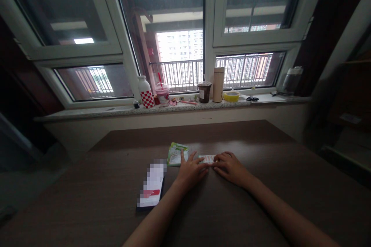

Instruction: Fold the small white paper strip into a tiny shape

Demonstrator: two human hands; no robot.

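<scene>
A small white packet with reddish print (207, 159) lies on the brown table between my hands. My left hand (191, 169) rests at its left end with the fingers spread, some of them near a green and white packet (177, 154) on the left. At the right end of the small packet, my right hand (230, 166) has its fingers bent together, the fingertips on the packet's edge. A flat box with a white top and a red patch (152, 185) lies left of my left forearm.
Behind the table (116, 142), a stone windowsill (121, 112) bears a checkered bottle (146, 94), a pink drink cup (162, 94), a dark drink cup (204, 92), a tan flask (218, 85), yellow tape (231, 96) and black scissors (252, 99).
</scene>
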